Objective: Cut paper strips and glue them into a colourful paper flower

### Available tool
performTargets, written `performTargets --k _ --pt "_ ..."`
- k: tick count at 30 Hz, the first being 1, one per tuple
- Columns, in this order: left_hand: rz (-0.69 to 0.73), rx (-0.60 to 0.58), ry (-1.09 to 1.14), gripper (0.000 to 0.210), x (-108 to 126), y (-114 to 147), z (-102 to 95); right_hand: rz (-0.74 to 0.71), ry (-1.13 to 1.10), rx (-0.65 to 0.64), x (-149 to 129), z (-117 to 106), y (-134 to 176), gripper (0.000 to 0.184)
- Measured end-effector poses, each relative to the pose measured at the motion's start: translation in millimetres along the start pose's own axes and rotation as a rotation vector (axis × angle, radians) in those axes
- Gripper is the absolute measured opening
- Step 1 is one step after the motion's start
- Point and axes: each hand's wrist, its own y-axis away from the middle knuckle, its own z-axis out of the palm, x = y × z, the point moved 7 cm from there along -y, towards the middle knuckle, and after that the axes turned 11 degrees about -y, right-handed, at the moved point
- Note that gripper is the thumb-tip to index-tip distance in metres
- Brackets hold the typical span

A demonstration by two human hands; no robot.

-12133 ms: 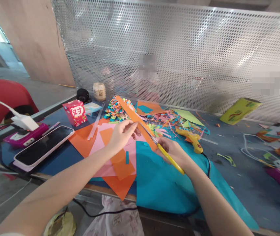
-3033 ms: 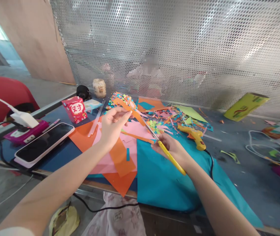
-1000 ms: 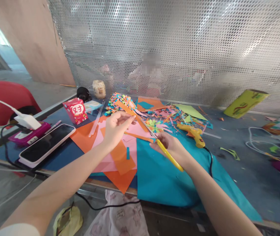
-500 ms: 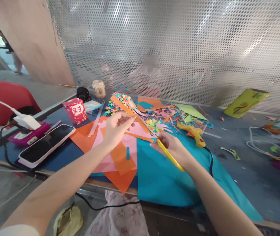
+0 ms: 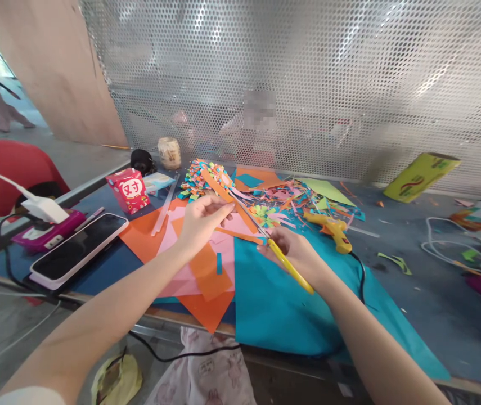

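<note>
Pinched in my left hand (image 5: 206,219) is an orange paper strip (image 5: 217,184), slanting from upper left to lower right. My right hand (image 5: 288,247) grips yellow-handled scissors (image 5: 287,261), whose blades lie along the strip, pointing up and left toward my left fingers. Whether the blades are open I cannot tell. Under my hands are pink paper (image 5: 172,270), orange paper pieces (image 5: 210,275) and a large blue sheet (image 5: 282,304). Just beyond the scissors sits a green and pink fringed paper flower (image 5: 265,215). Behind my left hand is a heap of colourful paper curls (image 5: 200,174).
A yellow glue gun (image 5: 333,228) with a black cord lies to the right. Paper scraps (image 5: 291,194) cover the back. On the left are a phone (image 5: 80,250), a purple power strip (image 5: 48,230) and a red packet (image 5: 128,190). A perforated metal panel (image 5: 328,84) stands behind.
The orange strip's far end has shifted slightly right and down. Both hands stay almost in place. In the left background, a walking person has moved left and appears larger.
</note>
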Motion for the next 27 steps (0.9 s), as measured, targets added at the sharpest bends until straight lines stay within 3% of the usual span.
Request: performTargets --k 6,22,27 --pt "-0.045 -0.097 0.053 0.018 -3 1 8.8 0.017 -0.021 0.018 -5 -1 1 0.045" --pt "-0.103 -0.144 0.142 0.022 -10 0 14.3 0.039 0.016 0.04 -2 -4 2 0.046" --pt "-0.071 -0.282 0.05 0.018 -10 4 22.5 0.055 -0.031 0.12 7 -13 -4 0.048"
